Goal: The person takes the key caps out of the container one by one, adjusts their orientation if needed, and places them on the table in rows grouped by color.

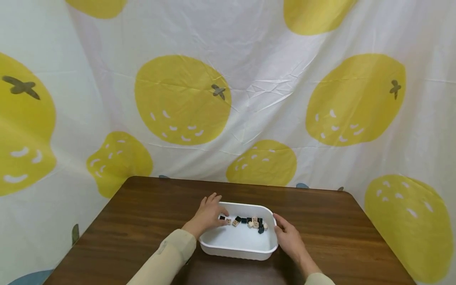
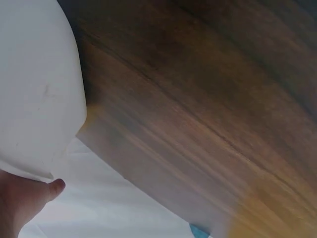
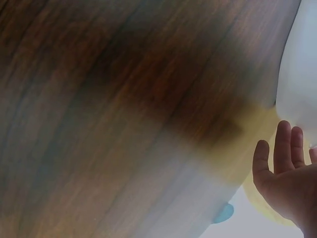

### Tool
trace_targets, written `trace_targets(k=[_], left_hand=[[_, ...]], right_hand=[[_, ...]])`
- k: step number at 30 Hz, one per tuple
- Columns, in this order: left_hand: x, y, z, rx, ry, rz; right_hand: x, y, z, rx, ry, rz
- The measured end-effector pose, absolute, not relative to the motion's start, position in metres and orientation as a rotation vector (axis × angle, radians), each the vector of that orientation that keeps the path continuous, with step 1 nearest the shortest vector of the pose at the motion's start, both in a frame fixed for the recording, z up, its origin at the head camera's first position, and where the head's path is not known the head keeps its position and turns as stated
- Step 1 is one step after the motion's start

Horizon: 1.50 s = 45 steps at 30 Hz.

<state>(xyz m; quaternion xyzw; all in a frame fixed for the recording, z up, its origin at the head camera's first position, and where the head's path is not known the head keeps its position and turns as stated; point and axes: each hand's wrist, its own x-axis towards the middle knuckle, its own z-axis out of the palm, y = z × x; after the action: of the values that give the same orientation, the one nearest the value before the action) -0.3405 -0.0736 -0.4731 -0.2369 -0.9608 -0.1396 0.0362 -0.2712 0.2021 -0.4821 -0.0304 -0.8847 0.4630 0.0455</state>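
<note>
A white plastic basin (image 1: 236, 242) sits on the wooden table, with small black and beige building bricks (image 1: 254, 222) strewn along its far half. My left hand (image 1: 208, 213) reaches over the basin's left rim in the head view. Its thumb and a finger point inward beside the leftmost bricks (image 1: 228, 221), while other fingers spread upward; a grip on any brick cannot be made out. My right hand (image 1: 290, 237) touches the right rim from outside. In the right wrist view its fingers (image 3: 283, 148) are straight and apart against the basin's outer wall (image 3: 299, 84).
The brown table (image 1: 149, 221) extends on both sides of the basin. Behind it hangs a white cloth (image 1: 256, 103) printed with yellow lemons, close to the table's far edge. Light sleeves (image 1: 167, 255) cover the forearms.
</note>
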Motion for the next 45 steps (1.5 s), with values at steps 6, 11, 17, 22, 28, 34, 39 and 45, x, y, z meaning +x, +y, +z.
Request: trace_targets(k=[6, 11, 17, 22, 28, 34, 39, 45], left_hand=[[-0.346, -0.066, -0.473, -0.714, -2.973, -0.318], [-0.35, -0.059, -0.476, -0.689, -3.008, -0.189], [-0.35, -0.056, -0.477, -0.711, -2.996, -0.113], [-0.349, -0.055, -0.479, -0.721, -2.966, -0.089], [-0.35, -0.054, -0.482, -0.722, -2.955, -0.041], [-0.349, -0.052, -0.482, -0.746, -2.949, -0.058], [-0.351, -0.05, -0.483, -0.746, -2.951, -0.066], [-0.351, -0.051, -0.478, -0.754, -2.941, -0.084]], right_hand=[[-0.27, 0.203, -0.481, -0.083, -2.705, 1.362], [-0.27, 0.203, -0.481, -0.076, -2.7, 1.386], [-0.27, 0.201, -0.481, -0.067, -2.697, 1.41], [-0.271, 0.201, -0.482, -0.054, -2.697, 1.4], [-0.27, 0.202, -0.48, -0.089, -2.718, 1.417], [-0.27, 0.205, -0.48, -0.094, -2.721, 1.381], [-0.27, 0.206, -0.482, -0.088, -2.702, 1.39], [-0.269, 0.206, -0.482, -0.106, -2.705, 1.395]])
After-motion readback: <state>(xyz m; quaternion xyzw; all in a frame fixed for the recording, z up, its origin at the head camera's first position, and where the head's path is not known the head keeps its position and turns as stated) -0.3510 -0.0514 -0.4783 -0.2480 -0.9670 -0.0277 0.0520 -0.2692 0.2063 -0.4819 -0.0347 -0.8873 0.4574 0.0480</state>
